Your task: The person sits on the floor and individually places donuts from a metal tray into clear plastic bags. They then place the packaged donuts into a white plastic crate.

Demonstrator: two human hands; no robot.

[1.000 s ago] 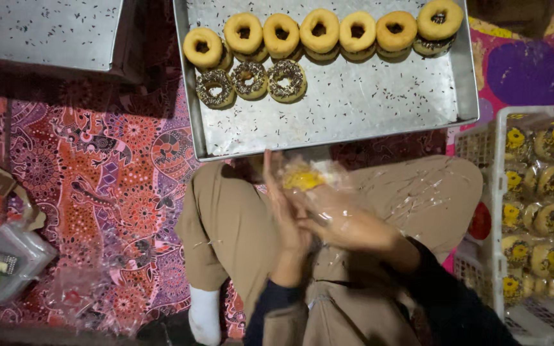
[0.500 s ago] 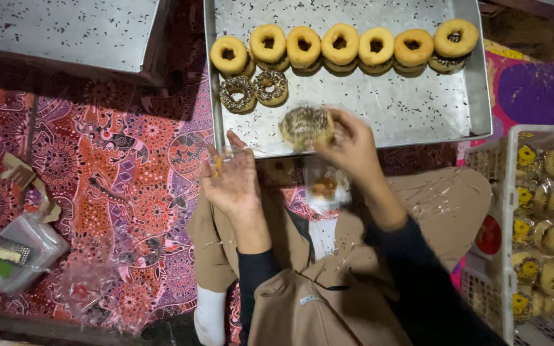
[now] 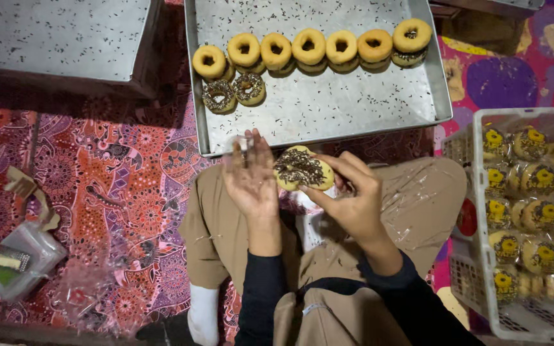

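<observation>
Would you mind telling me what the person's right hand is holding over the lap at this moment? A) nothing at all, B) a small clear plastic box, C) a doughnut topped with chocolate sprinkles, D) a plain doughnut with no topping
C: the right hand grips a doughnut whose top is covered in dark chocolate sprinkles, just below the metal tray, while the left hand is open beside it.

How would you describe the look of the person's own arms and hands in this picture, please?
Both hands, the left hand and the right hand, are bare, with no gloves, and no rings or watch show. Each forearm is covered by a long dark sleeve that ends at the wrist.
</observation>
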